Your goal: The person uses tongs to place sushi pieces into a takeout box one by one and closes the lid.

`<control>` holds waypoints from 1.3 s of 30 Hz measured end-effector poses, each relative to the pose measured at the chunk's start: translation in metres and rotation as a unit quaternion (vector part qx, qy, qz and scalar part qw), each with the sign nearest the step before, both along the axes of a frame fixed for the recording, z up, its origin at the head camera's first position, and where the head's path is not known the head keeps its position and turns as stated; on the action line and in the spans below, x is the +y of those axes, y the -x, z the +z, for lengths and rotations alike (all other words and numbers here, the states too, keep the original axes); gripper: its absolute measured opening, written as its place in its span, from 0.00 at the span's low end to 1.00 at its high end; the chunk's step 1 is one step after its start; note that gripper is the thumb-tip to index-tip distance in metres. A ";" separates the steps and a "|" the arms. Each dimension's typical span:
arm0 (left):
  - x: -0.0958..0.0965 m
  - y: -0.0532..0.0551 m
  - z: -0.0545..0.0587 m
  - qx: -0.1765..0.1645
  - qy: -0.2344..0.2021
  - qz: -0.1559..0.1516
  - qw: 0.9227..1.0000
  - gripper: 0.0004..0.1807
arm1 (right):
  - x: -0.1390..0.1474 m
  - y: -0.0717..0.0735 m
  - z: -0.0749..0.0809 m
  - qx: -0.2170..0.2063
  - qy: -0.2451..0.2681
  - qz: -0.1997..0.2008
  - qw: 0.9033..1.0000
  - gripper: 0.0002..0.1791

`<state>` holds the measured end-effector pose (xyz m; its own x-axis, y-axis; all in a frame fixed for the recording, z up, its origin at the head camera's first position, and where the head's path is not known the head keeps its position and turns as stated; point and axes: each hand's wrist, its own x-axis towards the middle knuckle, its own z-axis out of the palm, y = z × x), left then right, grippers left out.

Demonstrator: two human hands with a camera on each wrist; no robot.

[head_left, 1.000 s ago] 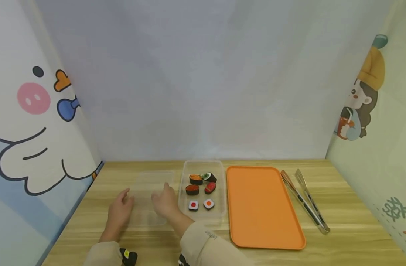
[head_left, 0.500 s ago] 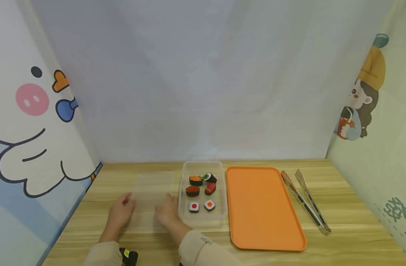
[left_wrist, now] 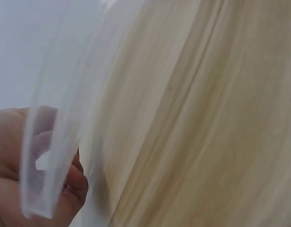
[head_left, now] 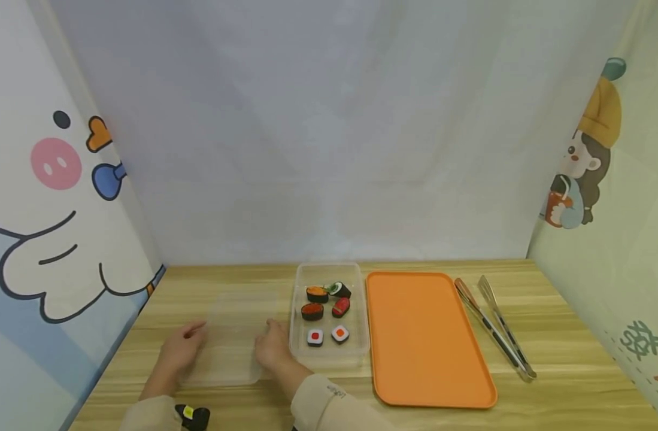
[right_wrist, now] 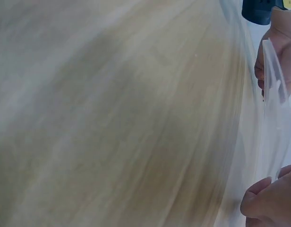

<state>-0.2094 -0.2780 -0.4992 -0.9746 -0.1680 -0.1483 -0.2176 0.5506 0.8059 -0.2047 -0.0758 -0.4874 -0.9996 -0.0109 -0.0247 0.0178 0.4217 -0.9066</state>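
Observation:
A clear plastic lid, shallow and rectangular, is between the two hands on the left half of the table. My left hand grips its left edge; in the left wrist view that hand has curled fingers at the rim, partly seen through the plastic. My right hand holds the lid's right edge. Thumb and finger of the right hand pinch the rim in the right wrist view, with the left hand at the lid's far end.
Just right of the right hand stands a clear container with several sushi pieces in it. Beyond it lie an orange tray and metal tongs. A grey-white curtain closes off the table's back edge.
The lid has shifted toward me and slightly left. My left hand has moved left and nearer with it. The right hand has drawn back nearer me to the lid's right edge.

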 end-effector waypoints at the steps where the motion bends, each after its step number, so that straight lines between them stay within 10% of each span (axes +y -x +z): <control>1: -0.003 -0.001 0.001 -0.006 -0.004 -0.001 1.000 0.26 | 0.000 0.000 0.000 0.006 -0.001 -0.001 1.000 0.19; 20: -0.022 -0.015 0.025 -0.004 -0.144 0.008 0.990 0.26 | 0.023 0.004 0.043 -0.046 0.106 0.051 0.992 0.20; 28: 0.017 -0.010 0.041 0.063 -0.280 -0.028 0.958 0.20 | 0.073 0.015 0.071 -0.066 0.172 0.081 0.980 0.18; 39: 0.093 0.008 0.063 0.094 -0.308 -0.085 0.943 0.19 | 0.157 0.030 0.089 -0.067 0.175 0.081 0.979 0.18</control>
